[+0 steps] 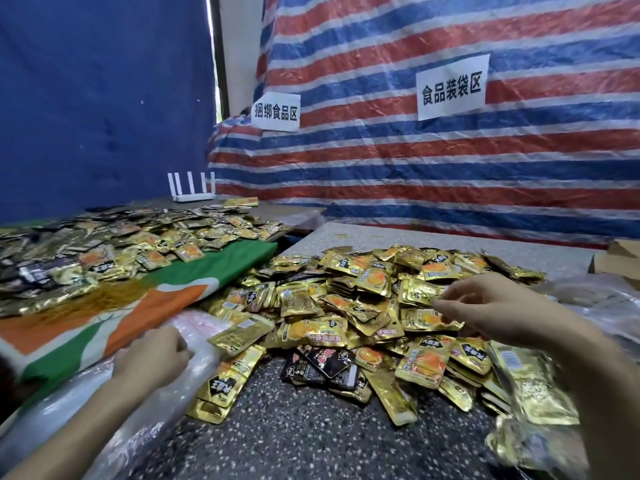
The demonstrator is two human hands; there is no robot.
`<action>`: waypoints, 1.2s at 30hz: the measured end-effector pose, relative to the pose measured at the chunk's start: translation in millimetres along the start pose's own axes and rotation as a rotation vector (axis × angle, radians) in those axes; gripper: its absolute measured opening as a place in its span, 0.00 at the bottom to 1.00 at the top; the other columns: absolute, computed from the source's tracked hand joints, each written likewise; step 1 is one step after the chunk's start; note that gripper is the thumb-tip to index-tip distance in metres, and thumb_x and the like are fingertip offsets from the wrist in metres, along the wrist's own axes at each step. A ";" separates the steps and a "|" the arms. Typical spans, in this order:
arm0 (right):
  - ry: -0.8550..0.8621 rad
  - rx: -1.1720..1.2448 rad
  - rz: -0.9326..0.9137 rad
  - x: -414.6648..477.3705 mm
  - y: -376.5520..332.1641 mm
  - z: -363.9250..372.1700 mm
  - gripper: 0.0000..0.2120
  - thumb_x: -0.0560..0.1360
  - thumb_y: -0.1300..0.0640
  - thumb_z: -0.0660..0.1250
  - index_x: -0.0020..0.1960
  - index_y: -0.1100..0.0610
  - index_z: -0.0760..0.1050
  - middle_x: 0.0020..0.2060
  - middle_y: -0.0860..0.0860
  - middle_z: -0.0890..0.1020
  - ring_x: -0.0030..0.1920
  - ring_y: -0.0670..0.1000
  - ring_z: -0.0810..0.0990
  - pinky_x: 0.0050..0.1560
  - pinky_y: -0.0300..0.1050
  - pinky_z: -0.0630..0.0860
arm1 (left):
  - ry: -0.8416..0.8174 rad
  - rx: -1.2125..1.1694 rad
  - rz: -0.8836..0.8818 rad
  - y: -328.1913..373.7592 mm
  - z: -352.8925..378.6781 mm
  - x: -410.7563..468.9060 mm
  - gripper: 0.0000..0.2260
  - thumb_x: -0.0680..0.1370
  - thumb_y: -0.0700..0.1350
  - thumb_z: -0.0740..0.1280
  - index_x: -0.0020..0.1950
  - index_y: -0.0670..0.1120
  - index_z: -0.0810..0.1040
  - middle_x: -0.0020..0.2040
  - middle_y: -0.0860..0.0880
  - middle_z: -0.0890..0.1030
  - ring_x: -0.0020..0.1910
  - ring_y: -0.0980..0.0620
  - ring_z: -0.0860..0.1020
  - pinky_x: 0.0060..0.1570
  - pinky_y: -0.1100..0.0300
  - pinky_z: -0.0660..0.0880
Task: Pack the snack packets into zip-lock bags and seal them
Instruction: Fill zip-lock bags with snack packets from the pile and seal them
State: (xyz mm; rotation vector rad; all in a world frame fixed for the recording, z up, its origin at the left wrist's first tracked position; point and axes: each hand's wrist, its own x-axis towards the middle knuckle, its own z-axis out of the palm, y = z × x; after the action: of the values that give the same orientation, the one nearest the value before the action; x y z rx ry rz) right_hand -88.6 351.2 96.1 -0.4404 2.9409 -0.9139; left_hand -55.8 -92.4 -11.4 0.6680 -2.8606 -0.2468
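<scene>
A big heap of gold snack packets [363,306] covers the speckled table [294,427] in front of me, with a few black packets [322,363] at its near edge. My right hand [491,306] reaches over the heap from the right, and its fingertips pinch a gold packet [420,292] on top. My left hand [152,351] lies on a stack of clear zip-lock bags [104,403] at the left, fingers curled onto the plastic. A filled clear bag of packets [530,410] lies at the lower right, partly under my right forearm.
A second table on the left carries another spread of gold and dark packets [104,244] on a green, orange and white cloth [104,327]. A white router [191,187] stands behind it. Cardboard [616,261] sits at the far right. Striped tarpaulin with two paper signs forms the back wall.
</scene>
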 end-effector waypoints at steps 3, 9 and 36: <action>0.011 -0.012 -0.011 -3.1 -0.2 -2.6 0.10 0.78 0.44 0.65 0.51 0.48 0.80 0.45 0.47 0.85 0.42 0.46 0.85 0.49 0.47 0.82 | -0.108 -0.094 0.068 2.1 -32.2 -2.8 0.12 0.77 0.41 0.62 0.48 0.61 0.71 0.27 0.53 0.72 0.27 0.45 0.73 0.30 0.59 0.61; 0.012 0.014 -0.058 -6.3 -10.0 -1.7 0.10 0.79 0.44 0.64 0.52 0.48 0.80 0.46 0.45 0.84 0.43 0.44 0.84 0.41 0.36 0.77 | 0.061 -0.304 0.022 11.0 -76.8 -2.8 0.18 0.80 0.46 0.65 0.31 0.41 0.78 0.27 0.42 0.78 0.30 0.42 0.77 0.34 0.55 0.67; 0.119 0.715 0.058 -24.5 -10.3 -26.4 0.10 0.76 0.60 0.70 0.39 0.63 0.85 0.32 0.53 0.84 0.30 0.48 0.81 0.30 0.38 0.77 | -0.244 -0.734 1.161 266.5 -59.6 -53.2 0.11 0.79 0.44 0.68 0.60 0.52 0.83 0.56 0.57 0.83 0.53 0.60 0.80 0.56 0.57 0.78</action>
State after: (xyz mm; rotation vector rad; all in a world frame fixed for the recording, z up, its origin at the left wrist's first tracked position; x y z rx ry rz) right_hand -65.4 364.4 122.4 -0.2577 2.4413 -1.9049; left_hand -107.4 160.4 92.9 -1.1488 -2.5137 -1.0846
